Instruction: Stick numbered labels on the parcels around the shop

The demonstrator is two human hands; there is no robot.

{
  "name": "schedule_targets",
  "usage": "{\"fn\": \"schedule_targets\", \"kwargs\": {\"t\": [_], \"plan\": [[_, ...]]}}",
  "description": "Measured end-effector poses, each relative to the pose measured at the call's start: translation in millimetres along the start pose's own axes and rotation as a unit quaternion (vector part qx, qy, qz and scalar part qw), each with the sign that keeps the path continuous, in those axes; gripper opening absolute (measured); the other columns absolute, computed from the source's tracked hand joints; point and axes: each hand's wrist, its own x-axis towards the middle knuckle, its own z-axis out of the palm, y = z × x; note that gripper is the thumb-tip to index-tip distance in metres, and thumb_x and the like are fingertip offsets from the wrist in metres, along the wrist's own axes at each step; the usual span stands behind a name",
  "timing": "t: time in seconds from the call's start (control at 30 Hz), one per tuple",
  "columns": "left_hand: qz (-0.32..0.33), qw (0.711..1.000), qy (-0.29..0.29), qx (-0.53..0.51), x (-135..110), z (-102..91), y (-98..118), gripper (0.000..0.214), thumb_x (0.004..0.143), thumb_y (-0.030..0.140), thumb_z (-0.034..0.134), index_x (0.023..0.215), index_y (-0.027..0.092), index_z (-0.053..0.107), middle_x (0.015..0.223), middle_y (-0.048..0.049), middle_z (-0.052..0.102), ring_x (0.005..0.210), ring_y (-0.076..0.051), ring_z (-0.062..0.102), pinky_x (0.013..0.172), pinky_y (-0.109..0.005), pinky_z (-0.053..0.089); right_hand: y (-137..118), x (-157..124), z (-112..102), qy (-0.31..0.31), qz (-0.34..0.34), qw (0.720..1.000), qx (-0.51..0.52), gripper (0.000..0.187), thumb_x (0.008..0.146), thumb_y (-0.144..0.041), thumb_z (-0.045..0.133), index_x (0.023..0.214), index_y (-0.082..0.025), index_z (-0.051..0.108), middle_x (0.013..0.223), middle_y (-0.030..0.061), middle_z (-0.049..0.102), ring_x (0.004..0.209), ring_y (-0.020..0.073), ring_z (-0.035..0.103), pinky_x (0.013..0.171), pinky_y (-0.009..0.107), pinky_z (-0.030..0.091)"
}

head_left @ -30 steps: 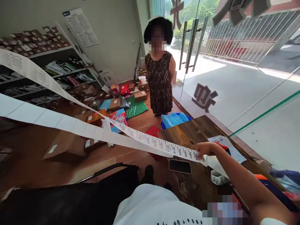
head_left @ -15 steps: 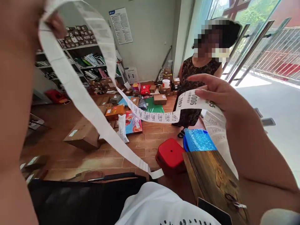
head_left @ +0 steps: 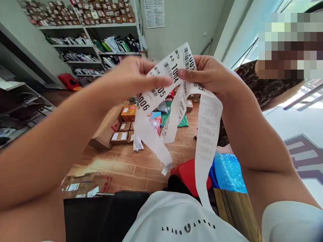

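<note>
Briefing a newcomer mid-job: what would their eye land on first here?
First, the white strip of numbered labels, held by the left hand and right hand above the picture's middle, loose lengths hanging down. Then the red stool below, with shiny blue plastic to its right.

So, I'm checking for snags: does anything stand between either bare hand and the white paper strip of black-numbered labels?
Nothing visible does: the left hand and right hand each have a thumb directly on the white paper strip of black-numbered labels. The red plastic stool shows lower, behind a hanging length, not between.
</note>
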Motion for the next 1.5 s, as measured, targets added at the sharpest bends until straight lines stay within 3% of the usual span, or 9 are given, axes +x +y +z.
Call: {"fn": "schedule_targets", "kwargs": {"t": [0.17, 0.3, 0.43, 0.57, 0.8, 0.93, 1.1, 1.3, 1.5], "plan": [[-0.116, 0.981, -0.062, -0.145, -22.3, -13.0, -172.0, 0.037, 0.047, 0.035, 0.087, 0.074, 0.015, 0.073, 0.075, -0.0026, 0.073, 0.068, -0.020, 0.068, 0.060, -0.029, 0.053, 17.3, 63.1, -39.8, 0.104, -0.062, 0.993, -0.012, 0.015, 0.085, -0.023, 0.065, 0.097, -0.015, 0.068, 0.082, -0.0011, 0.073, 0.064, 0.0081, 0.068, 0.059, 0.017, 0.054], [-0.269, 0.934, 0.046, -0.231, -58.2, 19.2, -304.0, 0.047, 0.027, 0.041, 0.090, 0.062, 0.015, 0.071, 0.066, -0.0050, 0.071, 0.065, -0.022, 0.063, 0.062, -0.030, 0.049, 44.1, 124.0, -101.6, 0.181, -0.061, 0.981, -0.034, 0.015, 0.083, -0.030, 0.065, 0.090, -0.018, 0.070, 0.075, -0.0043, 0.072, 0.048, -0.0014, 0.055, 0.048, 0.012, 0.039], [-0.317, 0.901, 0.190, -0.225, -78.0, 33.7, -384.3, 0.059, 0.033, 0.066, 0.079, 0.058, 0.015, 0.062, 0.059, -0.0047, 0.065, 0.057, -0.019, 0.058, 0.056, -0.029, 0.044, 93.7, 205.5, -159.6, 0.223, -0.037, 0.973, -0.051, 0.022, 0.080, -0.035, 0.067, 0.094, -0.018, 0.070, 0.097, 0.0044, 0.072, 0.056, 0.0014, 0.056, 0.054, 0.019, 0.044], [-0.361, 0.842, 0.359, -0.178, -67.5, -20.0, -429.9, 0.066, 0.042, 0.078, 0.068, 0.063, 0.017, 0.055, 0.053, 0.0012, 0.055, 0.049, -0.014, 0.048, 0.050, -0.025, 0.036, 174.6, 292.1, -161.6, 0.117, 0.054, 0.981, -0.143, 0.044, 0.074, -0.042, 0.074, 0.106, -0.013, 0.066, 0.105, 0.0148, 0.069, 0.067, 0.0114, 0.062, 0.062, 0.027, 0.051], [-0.342, 0.805, 0.460, 0.155, 10.9, -141.4, -429.6, 0.055, 0.064, 0.066, 0.068, 0.094, 0.021, 0.067, 0.074, 0.0008, 0.059, 0.072, -0.019, 0.056, 0.064, -0.026, 0.042, 304.0, 399.7, -48.1, -0.342, 0.028, 0.898, -0.276, 0.061, 0.070, -0.022, 0.074, 0.128, -0.017, 0.054, 0.100, 0.0089, 0.068, 0.076, 0.0166, 0.063, 0.065, 0.026, 0.050], [-0.211, 0.880, 0.409, 0.113, 76.7, -153.2, -382.1, 0.039, 0.073, 0.049, 0.070, 0.099, 0.020, 0.069, 0.108, -0.0064, 0.065, 0.105, -0.024, 0.057, 0.093, -0.032, 0.041, 307.7, 455.3, 40.2, -0.541, -0.042, 0.825, -0.160, 0.062, 0.078, -0.021, 0.066, 0.136, -0.016, 0.043, 0.079, 0.0002, 0.065, 0.062, 0.0100, 0.057, 0.056, 0.020, 0.044], [-0.183, 0.904, 0.369, -0.116, 110.9, -184.3, -371.9, 0.050, 0.067, 0.043, 0.078, 0.108, 0.018, 0.063, 0.105, -0.0062, 0.067, 0.091, -0.022, 0.062, 0.076, -0.028, 0.048, 284.1, 506.1, 173.0, -0.644, -0.084, 0.760, -0.028, 0.061, 0.081, -0.018, 0.063, 0.136, -0.014, 0.038, 0.066, -0.0061, 0.059, 0.054, 0.0058, 0.050, 0.049, 0.015, 0.038], [-0.241, 0.850, 0.417, -0.212, 11.5, -278.4, -436.1, 0.040, 0.068, 0.048, 0.076, 0.065, 0.015, 0.052, 0.059, 0.0035, 0.055, 0.051, -0.007, 0.046, 0.047, -0.018, 0.032, 307.2, 564.4, 305.5, -0.666, -0.007, 0.745, 0.041, 0.057, 0.082, -0.033, 0.067, 0.130, -0.017, 0.040, 0.055, -0.0112, 0.051, 0.044, 0.0045, 0.043, 0.041, 0.013, 0.032], [-0.307, 0.817, 0.469, -0.133, -148.9, -425.4, -509.7, 0.046, 0.069, 0.055, 0.070, 0.058, 0.015, 0.050, 0.055, 0.0037, 0.051, 0.049, -0.008, 0.041, 0.047, -0.018, 0.029, 399.6, 643.1, 394.3, -0.757, 0.156, 0.634, 0.030, 0.056, 0.052, -0.033, 0.088, 0.097, -0.012, 0.063, 0.092, 0.0038, 0.069, 0.081, 0.0149, 0.064, 0.077, 0.026, 0.051]]}}
